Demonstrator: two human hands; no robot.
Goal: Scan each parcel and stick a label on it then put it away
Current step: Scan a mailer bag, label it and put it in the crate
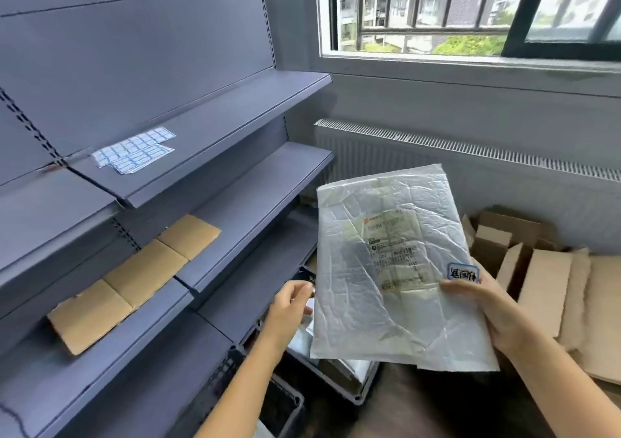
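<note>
1 grip, the right (pixel 487 306), pinches the parcel (pixel 376 303) at its 4 o'clock edge, thumb flat on top and fingers hidden underneath. The thumb tip lies just beside a small blue-bordered label (pixel 463 272) with handwriting, stuck on the parcel's face near that edge. The parcel is a crinkled white plastic mailer held up in the air, tilted, with a printed shipping slip (pixel 393 253) on its middle.

The left grip (pixel 289 306) hangs at the parcel's 9 o'clock edge with its fingers loosely curled. I cannot tell whether it touches the mailer or holds anything.

Below the parcel, at 6 o'clock, a grey crate (pixel 356 394) sits on the floor holding more packages. Flattened and open cardboard boxes (pixel 544 279) pile up at 4 o'clock.

Grey metal shelves (pixel 235 108) fill the view from 8 to 11 o'clock. 2 sheets of blue-bordered stickers (pixel 134 150) lie on an upper shelf at 10 o'clock, and a folded strip of cardboard (pixel 134 279) lies on a lower one at 8 o'clock. A radiator (pixel 403 155) runs along the wall at 2 o'clock, under a window (pixel 437 7) at 1 o'clock.
</note>
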